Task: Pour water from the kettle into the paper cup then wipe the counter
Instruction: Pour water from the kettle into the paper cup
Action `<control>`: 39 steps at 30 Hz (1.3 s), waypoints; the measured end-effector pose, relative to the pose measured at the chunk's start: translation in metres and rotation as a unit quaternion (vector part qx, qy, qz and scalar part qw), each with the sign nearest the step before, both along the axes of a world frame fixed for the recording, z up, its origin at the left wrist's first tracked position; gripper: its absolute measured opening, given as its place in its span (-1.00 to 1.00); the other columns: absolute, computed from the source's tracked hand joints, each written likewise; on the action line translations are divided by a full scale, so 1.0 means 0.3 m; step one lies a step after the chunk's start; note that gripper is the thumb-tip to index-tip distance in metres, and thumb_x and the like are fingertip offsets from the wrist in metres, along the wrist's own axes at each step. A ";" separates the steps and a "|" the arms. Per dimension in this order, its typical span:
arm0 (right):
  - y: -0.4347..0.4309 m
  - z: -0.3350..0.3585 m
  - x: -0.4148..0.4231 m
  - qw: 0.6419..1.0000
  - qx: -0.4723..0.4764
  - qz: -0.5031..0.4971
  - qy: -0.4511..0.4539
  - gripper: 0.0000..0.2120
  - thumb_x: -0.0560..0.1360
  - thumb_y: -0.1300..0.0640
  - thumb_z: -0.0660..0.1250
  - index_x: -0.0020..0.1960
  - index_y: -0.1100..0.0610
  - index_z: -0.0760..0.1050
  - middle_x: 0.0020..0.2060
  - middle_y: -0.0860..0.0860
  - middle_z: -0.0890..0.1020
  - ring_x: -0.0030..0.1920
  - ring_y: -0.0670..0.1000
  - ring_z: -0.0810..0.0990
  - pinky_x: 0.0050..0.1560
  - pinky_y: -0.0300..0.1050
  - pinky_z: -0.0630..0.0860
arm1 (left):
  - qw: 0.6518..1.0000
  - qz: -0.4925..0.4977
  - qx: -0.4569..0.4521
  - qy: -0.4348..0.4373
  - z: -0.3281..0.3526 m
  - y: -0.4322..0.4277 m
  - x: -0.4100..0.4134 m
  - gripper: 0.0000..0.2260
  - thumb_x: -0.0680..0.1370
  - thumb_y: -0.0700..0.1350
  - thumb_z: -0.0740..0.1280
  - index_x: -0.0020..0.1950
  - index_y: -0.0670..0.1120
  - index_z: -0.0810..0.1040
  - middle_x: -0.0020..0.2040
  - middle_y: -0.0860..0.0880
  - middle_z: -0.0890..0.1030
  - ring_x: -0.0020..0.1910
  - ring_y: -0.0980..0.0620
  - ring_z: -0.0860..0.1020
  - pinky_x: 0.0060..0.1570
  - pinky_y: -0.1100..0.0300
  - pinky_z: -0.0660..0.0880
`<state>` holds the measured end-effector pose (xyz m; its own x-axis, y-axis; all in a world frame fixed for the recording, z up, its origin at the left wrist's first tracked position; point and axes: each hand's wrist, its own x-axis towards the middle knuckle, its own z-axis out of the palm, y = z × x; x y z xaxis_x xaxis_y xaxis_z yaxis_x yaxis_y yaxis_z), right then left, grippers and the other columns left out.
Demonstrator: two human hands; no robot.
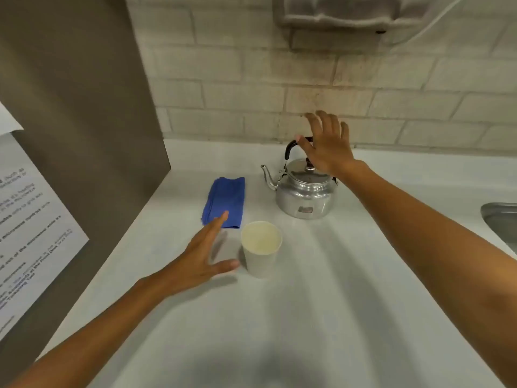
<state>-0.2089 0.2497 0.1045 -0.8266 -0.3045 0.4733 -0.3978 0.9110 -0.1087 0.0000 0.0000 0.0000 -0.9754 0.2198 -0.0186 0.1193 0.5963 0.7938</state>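
Note:
A shiny metal kettle (305, 196) with a black handle stands on the white counter (321, 289), its spout pointing left. My right hand (327, 145) hovers over the handle with fingers spread, holding nothing. A white paper cup (260, 249) stands upright in front of the kettle and looks empty. My left hand (201, 256) is open just left of the cup, thumb close to its side without gripping it. A folded blue cloth (225, 201) lies flat behind my left hand, left of the kettle.
A tall grey-brown panel (84, 135) with a printed paper sheet (30, 228) bounds the counter on the left. A brick wall (279, 88) runs along the back. A metal sink edge (500, 219) shows at the right. A dispenser (335, 12) hangs on the wall above.

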 end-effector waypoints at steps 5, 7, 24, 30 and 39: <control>-0.016 -0.014 -0.046 0.997 0.007 -0.012 -0.082 -0.48 0.59 -0.15 -0.04 0.43 0.14 0.17 0.37 0.21 0.33 0.34 0.23 0.26 0.32 0.20 0.13 | 0.999 -0.017 0.031 -0.035 -0.056 0.084 -0.001 -0.06 0.28 0.24 0.44 0.43 0.29 -0.16 0.49 0.28 -0.03 0.43 0.33 0.01 0.43 0.16 0.08; -0.023 -0.003 -0.049 0.995 0.007 -0.005 -0.104 -0.48 0.60 -0.15 -0.08 0.38 0.17 0.27 0.30 0.23 0.41 0.29 0.24 0.33 0.27 0.16 0.21 | 0.996 -0.017 0.067 -0.048 -0.058 0.119 -0.020 -0.04 0.27 0.19 0.48 0.44 0.26 -0.14 0.49 0.25 0.04 0.43 0.29 0.07 0.42 0.17 0.11; -0.059 0.007 -0.124 0.989 -0.080 -0.066 -0.109 -0.46 0.56 -0.07 0.11 -0.54 0.15 0.22 -0.58 0.04 0.34 -0.43 0.12 0.42 -0.37 -0.14 0.33 | 0.986 0.034 0.161 -0.038 -0.088 0.158 -0.106 -0.38 0.31 -0.11 0.52 0.18 0.26 0.23 0.17 0.26 0.42 0.12 0.41 0.41 0.01 0.52 0.40; -0.040 0.016 -0.083 0.986 -0.096 -0.090 -0.105 -0.54 0.47 0.05 0.19 -0.56 0.12 0.19 -0.62 0.01 0.25 -0.55 0.03 0.23 -0.50 -0.18 0.16 | 0.985 0.039 0.162 -0.044 -0.101 0.170 -0.118 -0.38 0.26 -0.02 0.47 0.21 0.20 0.23 0.16 0.20 0.43 0.16 0.25 0.43 0.00 0.50 0.42; 0.030 0.109 0.045 0.993 -0.095 -0.033 -0.060 -0.53 0.45 0.05 0.21 -0.57 0.12 0.17 -0.61 0.02 0.23 -0.54 0.01 0.20 -0.46 -0.16 0.18 | 0.986 0.042 0.155 -0.041 -0.107 0.175 -0.117 -0.31 0.28 -0.02 0.47 0.29 0.13 0.16 0.14 0.16 0.42 0.12 0.19 0.44 -0.05 0.46 0.40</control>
